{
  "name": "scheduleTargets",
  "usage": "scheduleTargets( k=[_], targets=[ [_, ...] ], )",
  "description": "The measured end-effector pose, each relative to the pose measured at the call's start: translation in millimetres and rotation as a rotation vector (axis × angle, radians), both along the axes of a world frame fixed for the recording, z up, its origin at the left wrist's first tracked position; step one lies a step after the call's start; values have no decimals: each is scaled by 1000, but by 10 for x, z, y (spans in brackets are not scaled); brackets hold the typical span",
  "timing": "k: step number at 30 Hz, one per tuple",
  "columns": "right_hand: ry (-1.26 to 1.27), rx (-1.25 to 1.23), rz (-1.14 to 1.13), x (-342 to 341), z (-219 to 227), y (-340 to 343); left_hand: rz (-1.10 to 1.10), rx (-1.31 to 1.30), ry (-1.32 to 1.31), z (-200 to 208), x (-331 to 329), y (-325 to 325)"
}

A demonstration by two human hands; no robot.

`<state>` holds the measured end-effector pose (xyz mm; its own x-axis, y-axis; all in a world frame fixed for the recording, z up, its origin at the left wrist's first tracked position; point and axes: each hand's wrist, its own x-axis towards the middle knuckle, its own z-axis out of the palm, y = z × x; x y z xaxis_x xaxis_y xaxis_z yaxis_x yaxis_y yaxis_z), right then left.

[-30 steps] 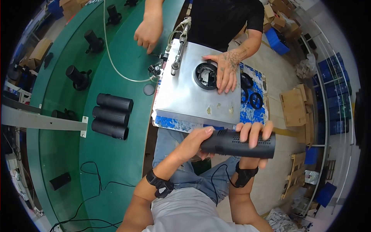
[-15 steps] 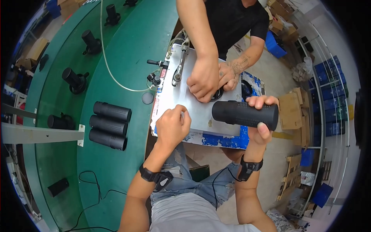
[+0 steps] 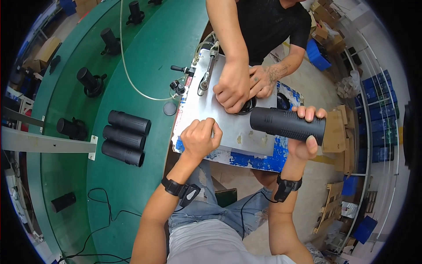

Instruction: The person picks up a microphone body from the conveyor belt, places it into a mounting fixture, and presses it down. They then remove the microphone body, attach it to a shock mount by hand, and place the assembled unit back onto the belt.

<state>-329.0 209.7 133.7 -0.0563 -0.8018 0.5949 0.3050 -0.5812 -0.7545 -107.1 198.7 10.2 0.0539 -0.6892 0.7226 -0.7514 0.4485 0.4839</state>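
My right hand grips a black ribbed cylinder, held on its side above the right part of the metal plate. Fingers wrap its far side and the thumb presses the near side. At the plate's near left, my left hand is closed with the fingers curled; whatever they hold, if anything, is hidden. Across from me, a co-worker's two hands press on a black round part on the plate, partly covered by their fingers. Three more black cylinders lie side by side on the green bench.
A clamp with a lever and valve fittings stand along the plate's left edge. A small dark disc lies on the green bench. Several black flanged parts stand on the belt at left. Cartons are at right.
My right hand has shifted a little to the right with the black cylinder. My left hand has turned, its fingers now curled under. The co-worker's hands stay at the round part.
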Motion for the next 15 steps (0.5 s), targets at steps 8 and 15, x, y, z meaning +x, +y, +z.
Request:
scheduleTargets(
  k=[8, 15],
  targets=[
    [-195, 141, 2, 3, -81, -174, 1, -22, -11, -13, -2, 21],
    [-548, -107, 883, 21, 110, -221, -4, -17, -27, -28, 19, 28]
  ],
)
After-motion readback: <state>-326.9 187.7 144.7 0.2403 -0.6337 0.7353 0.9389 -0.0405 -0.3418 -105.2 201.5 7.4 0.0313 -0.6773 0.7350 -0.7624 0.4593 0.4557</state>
